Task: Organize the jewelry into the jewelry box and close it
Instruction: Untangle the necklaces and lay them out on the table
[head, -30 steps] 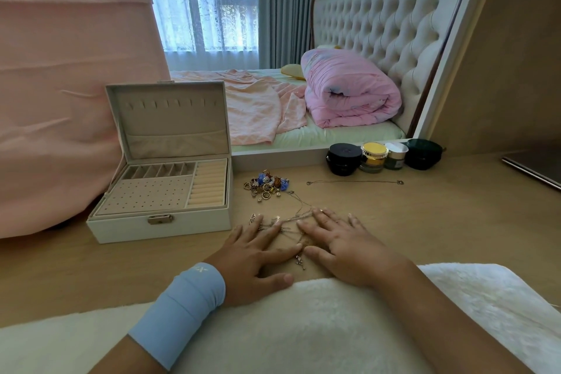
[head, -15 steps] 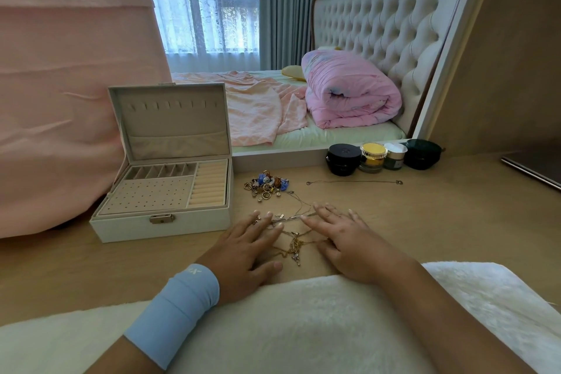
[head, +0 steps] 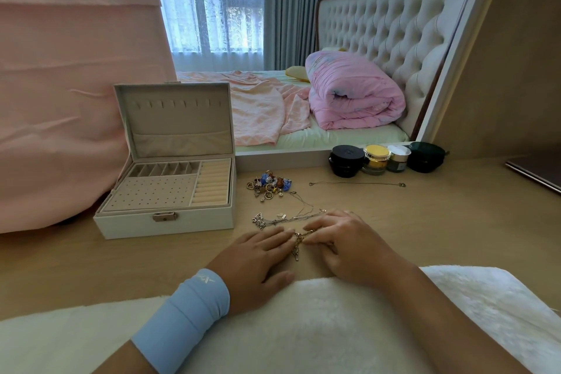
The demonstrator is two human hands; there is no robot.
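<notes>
Jewelry box [head: 170, 226] toward the left edge of the worktop [head: 455, 222]: stands open, lid upright, clasp facing the near edge. Inside the tray: a row of small compartments at the back, a panel of pinholes in front of them, ring rolls down the right side. Jewelry, as far as it shows: all out on the wood, right of the box.

Left hand [head: 258, 258], with a light blue wristband [head: 185, 319] on the wrist: lies palm down close to the near edge, fingers straight and together, gripping nothing, fingertips touching a gold chain [head: 299, 244].

Right hand [head: 349, 249]: rests just beside the left, fingers curled, tips pinching the upper end of the gold chain. Rest of that chain: bunched on the wood between the two hands.

Just past the fingertips, toward the far edge: a tangle of silver necklaces [head: 282, 218] with small pendants, lying flat, one end reaching the right hand's fingers. Farther back, just right of the box: a heap of rings and charms [head: 268, 184] in gold, silver and blue. Right of the heap and apart from it: one thin chain [head: 355, 183], stretched straight, parallel to the far edge.

Along the far edge, right of centre, side by side: black jar [head: 346, 161], yellow-lidded jar [head: 376, 158], white-lidded jar [head: 399, 157], dark green jar [head: 426, 156].

Over the near edge, under both forearms: white fluffy fabric [head: 303, 328]. Behind the box, at the left edge: pink cloth [head: 60, 100].
</notes>
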